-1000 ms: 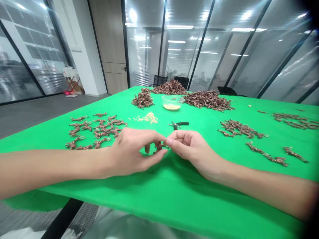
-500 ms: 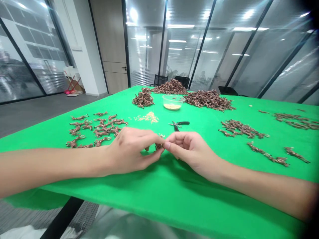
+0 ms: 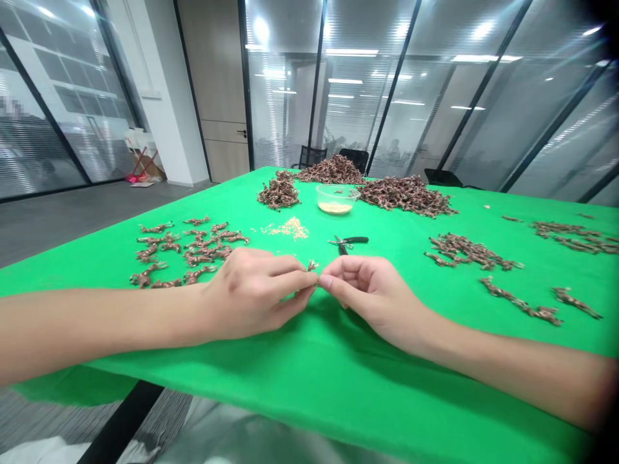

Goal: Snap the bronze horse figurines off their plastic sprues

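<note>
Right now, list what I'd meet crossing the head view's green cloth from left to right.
Scattered brown figures, left hand, small brown piece at its fingertips, right hand, flat cluster of brown figures, lone brown figure.

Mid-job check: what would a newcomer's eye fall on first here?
Probably the bright green cloth, and over its near side the left hand and right hand, close together at a small brown figure. Next, perhaps, the heaps of brown figures toward the far end, with a clear bowl between them. Black-handled pliers lie beyond the right hand.
</note>
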Available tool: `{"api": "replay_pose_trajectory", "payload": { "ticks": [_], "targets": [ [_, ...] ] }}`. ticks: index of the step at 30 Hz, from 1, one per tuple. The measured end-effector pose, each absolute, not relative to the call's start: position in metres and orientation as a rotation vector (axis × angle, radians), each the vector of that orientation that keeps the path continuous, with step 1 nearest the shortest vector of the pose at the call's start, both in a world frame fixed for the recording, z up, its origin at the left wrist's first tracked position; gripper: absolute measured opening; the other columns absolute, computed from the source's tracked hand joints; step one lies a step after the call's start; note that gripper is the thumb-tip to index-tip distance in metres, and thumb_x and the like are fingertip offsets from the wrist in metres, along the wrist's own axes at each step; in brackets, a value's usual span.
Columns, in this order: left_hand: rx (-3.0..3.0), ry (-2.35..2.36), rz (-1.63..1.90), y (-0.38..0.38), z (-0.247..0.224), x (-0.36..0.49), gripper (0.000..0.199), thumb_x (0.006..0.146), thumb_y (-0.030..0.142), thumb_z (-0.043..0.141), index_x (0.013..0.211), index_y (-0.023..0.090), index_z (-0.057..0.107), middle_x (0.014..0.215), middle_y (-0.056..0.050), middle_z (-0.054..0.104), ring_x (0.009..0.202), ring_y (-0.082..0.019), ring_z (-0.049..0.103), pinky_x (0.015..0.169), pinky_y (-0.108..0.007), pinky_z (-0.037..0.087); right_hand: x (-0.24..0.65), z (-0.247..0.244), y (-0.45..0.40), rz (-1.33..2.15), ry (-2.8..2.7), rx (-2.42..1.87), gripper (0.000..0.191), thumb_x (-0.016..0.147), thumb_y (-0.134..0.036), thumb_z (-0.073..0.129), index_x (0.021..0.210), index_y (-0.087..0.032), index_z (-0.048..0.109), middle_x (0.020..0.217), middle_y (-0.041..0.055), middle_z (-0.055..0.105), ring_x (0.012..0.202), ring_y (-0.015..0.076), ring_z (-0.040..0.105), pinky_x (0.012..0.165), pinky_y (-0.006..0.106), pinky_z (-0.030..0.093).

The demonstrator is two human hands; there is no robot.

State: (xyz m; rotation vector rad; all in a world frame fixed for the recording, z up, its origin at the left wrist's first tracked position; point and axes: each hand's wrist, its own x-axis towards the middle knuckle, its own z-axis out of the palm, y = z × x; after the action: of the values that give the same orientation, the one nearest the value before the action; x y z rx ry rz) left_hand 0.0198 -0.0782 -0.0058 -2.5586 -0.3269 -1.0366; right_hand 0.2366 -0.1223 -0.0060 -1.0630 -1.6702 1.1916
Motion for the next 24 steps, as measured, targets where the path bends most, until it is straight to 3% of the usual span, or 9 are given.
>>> {"api": "replay_pose_trajectory", "payload": {
  "ticks": [14, 24],
  "targets": [
    [-2.473, -0.256, -0.961, -0.0794, -0.004, 0.0205, 0.007, 0.093, 0.022, 0.065, 0.092, 0.019, 0.071, 0.074, 0.0, 0.073, 0.051, -0.011, 0.059, 0.048, -0.026, 0.044, 0.2361, -0.0081, -0.1281, 1.05, -1.792, -1.088, 0.022, 0.094, -0.034, 0.065, 0.085, -0.014, 0.064, 0.066, -0.0028, 0.052, 0.059, 0.0087, 0.041, 0.05, 0.022, 0.03],
    [-2.456, -0.243, -0.936, -0.0796, -0.0042, 0.0214, 0.011, 0.093, 0.022, 0.062, 0.089, 0.019, 0.071, 0.075, 0.0, 0.073, 0.049, -0.012, 0.057, 0.045, -0.028, 0.041, 0.2362, -0.0116, -0.1273, 1.077, -1.808, -1.124, 0.01, 0.089, -0.024, 0.065, 0.087, -0.014, 0.064, 0.064, -0.0032, 0.054, 0.056, 0.0084, 0.042, 0.048, 0.022, 0.028]
  ]
}}
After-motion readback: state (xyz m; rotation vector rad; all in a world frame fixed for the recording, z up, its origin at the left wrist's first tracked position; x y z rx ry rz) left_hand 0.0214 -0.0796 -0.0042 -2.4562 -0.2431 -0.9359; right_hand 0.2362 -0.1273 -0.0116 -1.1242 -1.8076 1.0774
